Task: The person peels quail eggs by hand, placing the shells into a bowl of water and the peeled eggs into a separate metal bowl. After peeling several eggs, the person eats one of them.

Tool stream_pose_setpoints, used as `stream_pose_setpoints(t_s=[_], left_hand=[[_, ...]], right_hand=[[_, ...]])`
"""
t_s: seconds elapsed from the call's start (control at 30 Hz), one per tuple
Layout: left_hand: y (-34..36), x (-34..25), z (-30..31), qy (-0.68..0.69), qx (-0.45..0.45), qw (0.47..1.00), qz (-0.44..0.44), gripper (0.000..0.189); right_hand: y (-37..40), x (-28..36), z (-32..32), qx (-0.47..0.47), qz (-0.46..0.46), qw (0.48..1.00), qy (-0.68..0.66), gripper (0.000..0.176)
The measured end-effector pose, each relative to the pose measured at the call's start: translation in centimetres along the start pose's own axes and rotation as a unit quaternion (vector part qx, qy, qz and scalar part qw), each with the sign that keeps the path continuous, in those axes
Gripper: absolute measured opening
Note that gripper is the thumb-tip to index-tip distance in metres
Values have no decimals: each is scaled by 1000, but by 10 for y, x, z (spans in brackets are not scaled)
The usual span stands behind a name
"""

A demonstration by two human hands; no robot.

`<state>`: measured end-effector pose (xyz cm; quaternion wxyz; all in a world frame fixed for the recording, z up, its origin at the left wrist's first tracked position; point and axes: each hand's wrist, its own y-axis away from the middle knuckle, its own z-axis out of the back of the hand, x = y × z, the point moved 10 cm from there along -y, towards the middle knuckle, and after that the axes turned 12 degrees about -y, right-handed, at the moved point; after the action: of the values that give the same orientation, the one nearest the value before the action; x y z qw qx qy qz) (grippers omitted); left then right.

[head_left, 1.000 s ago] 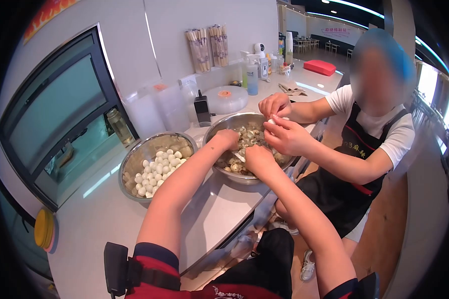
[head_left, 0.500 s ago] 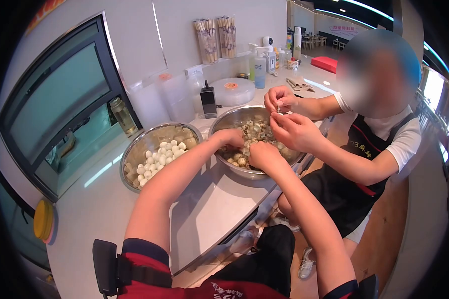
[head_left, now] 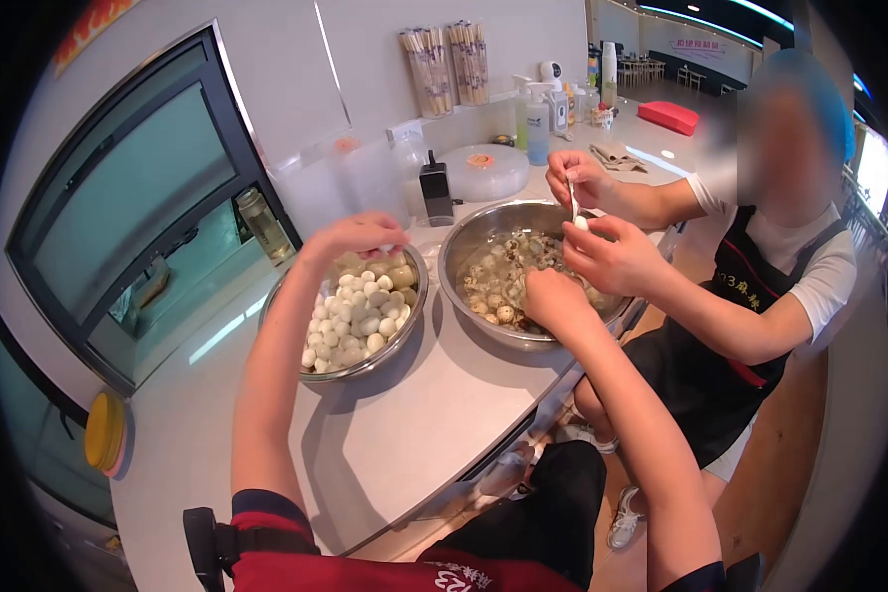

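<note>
My left hand (head_left: 360,237) hovers over the far rim of the left steel bowl (head_left: 416,318), fingers stretched out and slightly blurred, with no egg visible in them. White peeled quail eggs (head_left: 357,314) are heaped in that bowl. My right hand (head_left: 560,301) reaches into the right steel bowl (head_left: 454,259), its fingers curled downward; what they hold is hidden. Speckled unpeeled quail eggs (head_left: 503,313) and shell bits lie in water around it. Across that bowl, a co-worker's hands (head_left: 602,252) pinch a white egg and a strip of shell.
Behind the bowls stand a black box-shaped device (head_left: 436,187), a round clear container (head_left: 483,173) and pump bottles (head_left: 538,128). A glass bottle (head_left: 264,227) stands by the window. The co-worker sits close at the right of the counter (head_left: 385,444).
My left hand has moved left from the right bowl to above the peeled eggs. My right hand stays in the right bowl. A white egg now shows in the co-worker's fingers. The view has shifted.
</note>
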<state>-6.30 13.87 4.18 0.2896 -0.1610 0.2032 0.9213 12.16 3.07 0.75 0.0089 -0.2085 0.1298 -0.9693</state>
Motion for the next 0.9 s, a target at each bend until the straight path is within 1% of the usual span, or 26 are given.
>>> stream_pose_setpoints(t_s=[0.1, 0.13, 0.17, 0.2, 0.23, 0.27, 0.33, 0.4, 0.47, 0.5, 0.53, 0.57, 0.6, 0.63, 0.67, 0.7, 0.73, 0.77, 0.8, 0.83, 0.87, 0.9], left_hand=[[24, 82, 2, -87, -8, 990, 109, 27], [30, 85, -2, -89, -3, 990, 105, 27], [38, 84, 4, -61, -48, 991, 109, 26], [43, 85, 12, -32, -92, 989, 113, 24], [35, 81, 18, 10, -112, 991, 76, 21], [30, 69, 18, 10, -110, 991, 75, 21], [15, 21, 22, 19, -163, 986, -3, 20], [3, -40, 1, 16, -133, 984, -114, 14], [-20, -81, -31, -80, -87, 972, -201, 18], [-26, -87, -37, -81, -87, 971, -207, 18], [-33, -91, -53, -209, -77, 956, -189, 20], [-44, -98, -70, -334, -70, 923, -178, 22], [-65, -87, -84, -403, -71, 901, -144, 20], [-64, -87, -97, -433, -27, 895, -107, 17], [-70, -82, -113, -449, 15, 889, -88, 17], [-62, -93, -120, -483, 57, 869, -90, 18], [-101, -71, -126, -352, -119, 875, -310, 16], [-100, -94, -123, -353, -60, 907, -222, 16], [-91, -134, -116, -334, -60, 917, -211, 16], [-84, -165, -113, -306, -67, 923, -224, 16], [-81, -196, -112, -279, -74, 922, -258, 16], [-75, -222, -116, -255, -76, 919, -291, 16]], right_hand=[[-2, 1, -5, 14, 12, 1000, -1, 13], [-2, 2, -6, 22, 19, 1000, 3, 14], [-3, 2, -7, 19, 33, 999, -2, 14], [-3, 0, -7, 18, 27, 999, -3, 14], [-3, 1, -7, 27, 23, 999, -5, 13], [-2, 2, -8, 36, 22, 999, -7, 13], [-2, 2, -7, 31, 17, 999, -4, 13], [-2, 0, -4, 24, 11, 1000, 3, 12], [-3, 2, -2, 10, 28, 999, 13, 12], [-5, -1, -2, -12, 29, 999, 9, 11], [-5, 2, -3, -16, 40, 999, -8, 11], [-5, 2, -1, -24, 45, 999, -20, 11], [-6, 5, -8, 5, 64, 997, -41, 10], [-10, 1, -24, 6, 86, 993, -81, 11], [-5, 7, -26, 45, 80, 994, -53, 11], [4, 18, -12, -15, 133, 986, -101, 10], [10, 19, -5, -85, 156, 968, -178, 8], [15, 22, 5, -150, 190, 953, -184, 5], [-66, -5, -76, -144, 113, 970, -160, 11], [-30, 9, 5, -48, 383, 917, -99, 32], [38, 15, 67, 80, 615, 784, -40, 57], [32, 20, 67, 94, 578, 810, -31, 53]])
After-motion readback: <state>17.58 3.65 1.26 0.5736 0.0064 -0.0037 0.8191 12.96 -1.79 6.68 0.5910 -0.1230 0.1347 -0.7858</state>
